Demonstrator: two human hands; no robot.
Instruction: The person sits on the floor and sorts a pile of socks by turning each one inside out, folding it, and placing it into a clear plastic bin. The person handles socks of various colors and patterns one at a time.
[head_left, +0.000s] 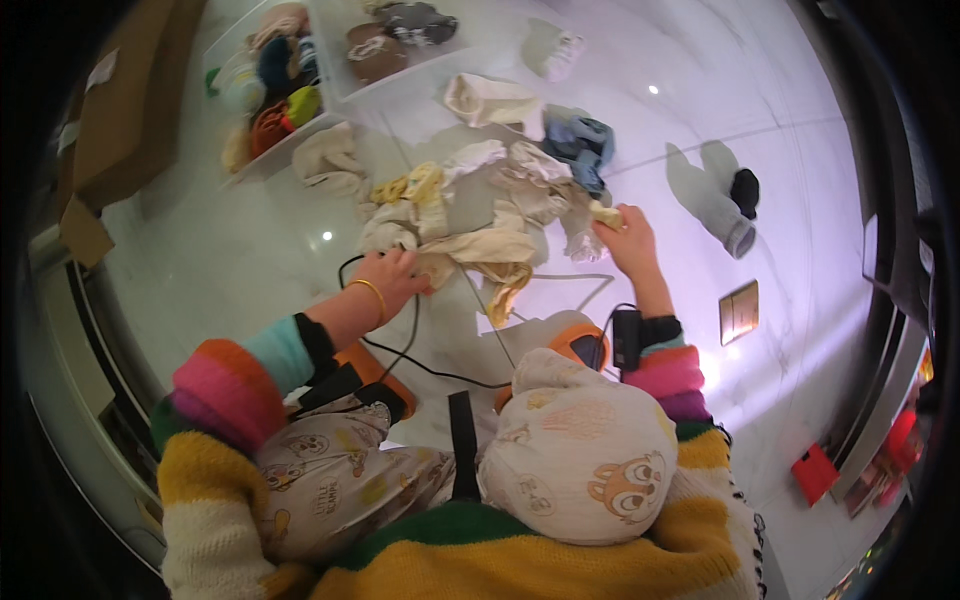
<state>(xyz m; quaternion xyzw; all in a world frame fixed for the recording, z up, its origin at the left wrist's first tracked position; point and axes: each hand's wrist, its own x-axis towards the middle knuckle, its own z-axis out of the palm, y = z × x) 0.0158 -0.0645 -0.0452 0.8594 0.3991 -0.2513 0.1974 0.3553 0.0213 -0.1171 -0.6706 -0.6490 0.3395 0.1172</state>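
My right hand (631, 238) pinches a small pale yellow cloth piece (607, 215), probably part of a sock, at the right side of a loose sock pile. Beside it lie a white sock with a frilly end (586, 244) and a crumpled blue sock (581, 142). My left hand (388, 279), with a gold bangle at the wrist, rests at the near left of the pile. Its fingers touch a whitish sock (390, 227); whether they grip it is hidden. Between the hands lie a cream sock (484, 244) and a yellow-patterned sock (510, 292).
A clear divided plastic bin (330, 112) with rolled socks stands far left, near a cardboard box (135, 105). Grey socks (720, 214) and a black one (745, 193) lie right. A brass floor plate (739, 312) sits nearer. A black cable (435, 367) crosses before my legs.
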